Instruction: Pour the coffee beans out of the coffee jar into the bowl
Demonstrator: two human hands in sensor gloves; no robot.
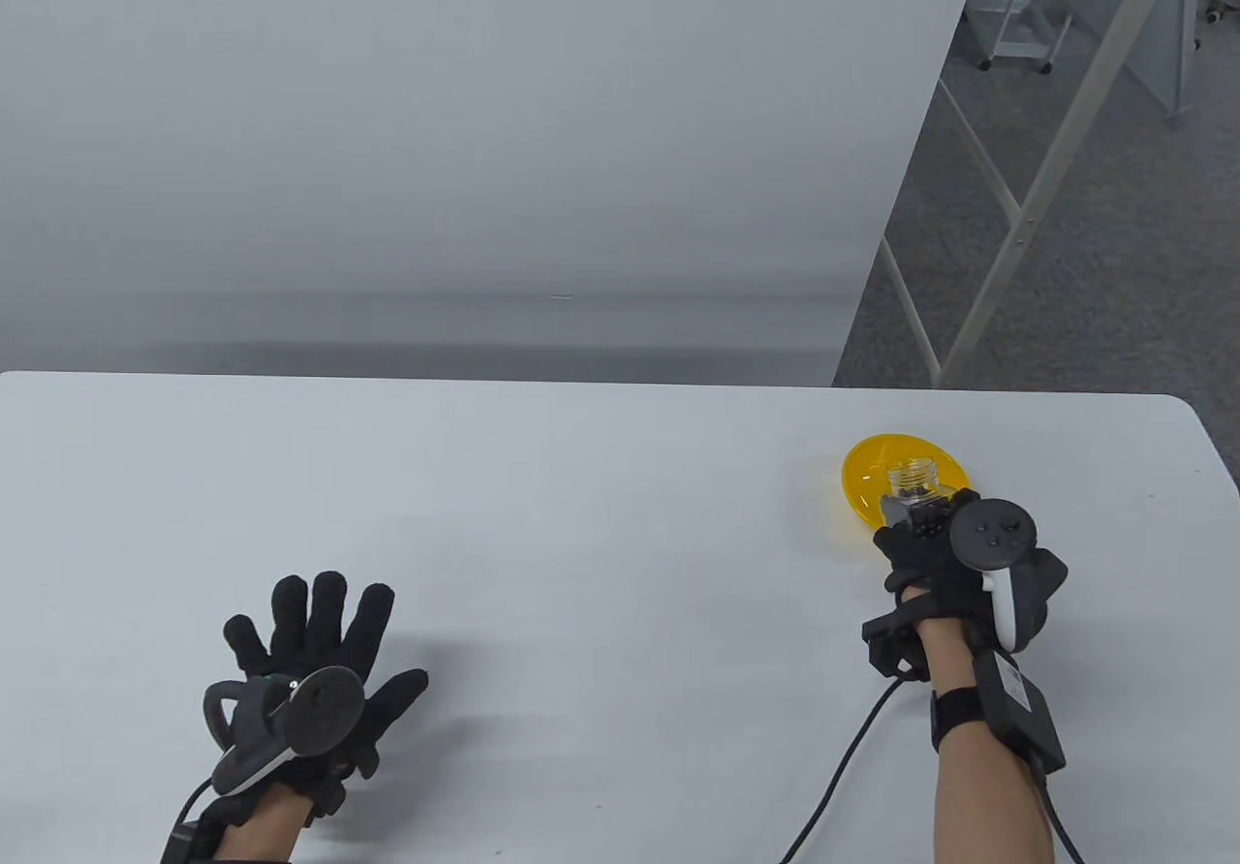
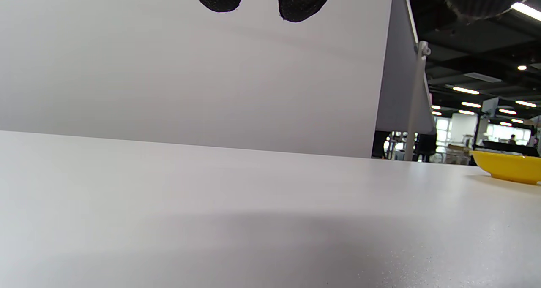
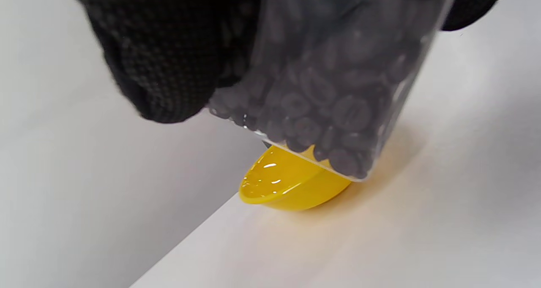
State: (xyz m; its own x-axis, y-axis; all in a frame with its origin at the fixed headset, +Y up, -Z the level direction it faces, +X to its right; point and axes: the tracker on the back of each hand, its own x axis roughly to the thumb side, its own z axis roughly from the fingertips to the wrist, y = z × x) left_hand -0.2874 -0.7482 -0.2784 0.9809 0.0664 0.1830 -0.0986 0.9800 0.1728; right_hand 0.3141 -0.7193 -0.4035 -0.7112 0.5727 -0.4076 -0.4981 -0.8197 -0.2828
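One bowl, yellow, on the table near its far right edge; one clear jar of dark beans, lidless mouth up, held just above the bowl's near side with its base over the rim. Two gloved hands: the right hand, directly behind the bowl, has its fingers wrapped round the jar's body, tracker on its back. The left hand lies well left of the bowl, palm down at the table, fingers wide and holding nothing.
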